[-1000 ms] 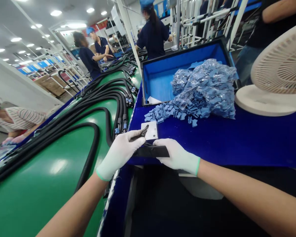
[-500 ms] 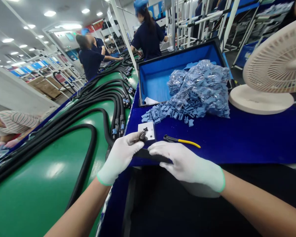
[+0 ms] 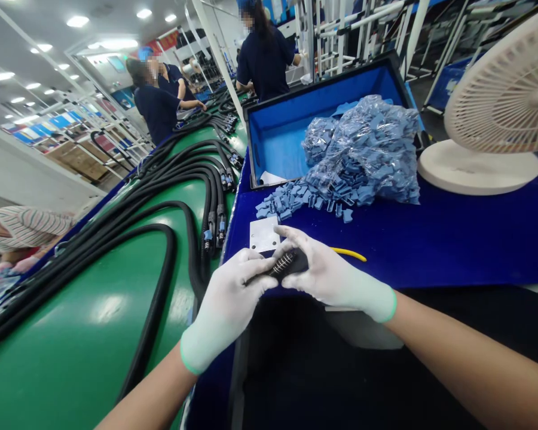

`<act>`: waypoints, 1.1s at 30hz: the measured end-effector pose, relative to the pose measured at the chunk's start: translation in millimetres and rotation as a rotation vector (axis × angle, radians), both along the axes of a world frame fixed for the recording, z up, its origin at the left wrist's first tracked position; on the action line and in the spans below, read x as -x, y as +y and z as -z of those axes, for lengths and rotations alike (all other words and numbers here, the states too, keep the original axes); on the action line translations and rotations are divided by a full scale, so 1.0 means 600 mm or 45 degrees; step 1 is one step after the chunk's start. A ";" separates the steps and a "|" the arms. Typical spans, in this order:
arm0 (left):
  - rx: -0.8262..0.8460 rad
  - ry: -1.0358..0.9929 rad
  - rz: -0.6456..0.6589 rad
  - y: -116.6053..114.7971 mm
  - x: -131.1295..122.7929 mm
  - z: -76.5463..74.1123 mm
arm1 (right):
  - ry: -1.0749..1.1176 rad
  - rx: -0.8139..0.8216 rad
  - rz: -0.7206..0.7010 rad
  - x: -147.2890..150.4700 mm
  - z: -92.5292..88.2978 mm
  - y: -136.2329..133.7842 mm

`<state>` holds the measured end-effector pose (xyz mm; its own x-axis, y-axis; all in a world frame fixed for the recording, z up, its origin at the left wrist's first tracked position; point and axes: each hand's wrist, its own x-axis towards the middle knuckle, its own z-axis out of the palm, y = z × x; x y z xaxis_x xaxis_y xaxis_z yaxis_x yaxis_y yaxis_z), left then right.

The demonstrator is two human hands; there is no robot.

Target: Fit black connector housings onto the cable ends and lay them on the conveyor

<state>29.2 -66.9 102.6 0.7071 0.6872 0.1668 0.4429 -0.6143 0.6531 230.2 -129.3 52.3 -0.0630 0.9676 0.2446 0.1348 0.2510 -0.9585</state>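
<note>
Head view, logging from my remote station: left hand [image 3: 224, 304] and right hand [image 3: 334, 273], both in white gloves, pinch a black ribbed connector part [image 3: 287, 264] between them, fingers closed on it, just over the front edge of the blue felt bench top [image 3: 434, 251]. It's held up off the bench, seemingly so both hands can work it. A white card [image 3: 264, 234] lies just left of the hands. Loose blue plastic clips [image 3: 296, 203] spill from a clear bag [image 3: 363, 155] beside a blue-lined case [image 3: 273, 134], probably kept within reach. A black cable [image 3: 174, 257] lies on the green belt [image 3: 72, 352]. Versus the earlier frame: the part has moved off the card, both hands now on it; the pliers' yellow grip [image 3: 348, 254] shows, the rest hidden behind the right hand.
</note>
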 end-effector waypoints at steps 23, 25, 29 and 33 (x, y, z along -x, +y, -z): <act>0.826 -0.451 -0.348 -0.022 0.005 0.083 | 0.756 0.347 0.271 0.050 0.046 -0.037; 1.052 -0.880 -0.484 -0.007 0.007 0.077 | 0.531 0.342 0.000 0.050 0.049 -0.043; 1.078 -1.257 -0.476 0.036 0.007 0.037 | -0.525 0.137 0.400 -0.054 0.053 -0.011; 0.783 -1.089 -0.322 0.089 -0.007 0.000 | -1.432 0.360 0.945 -0.179 0.074 0.045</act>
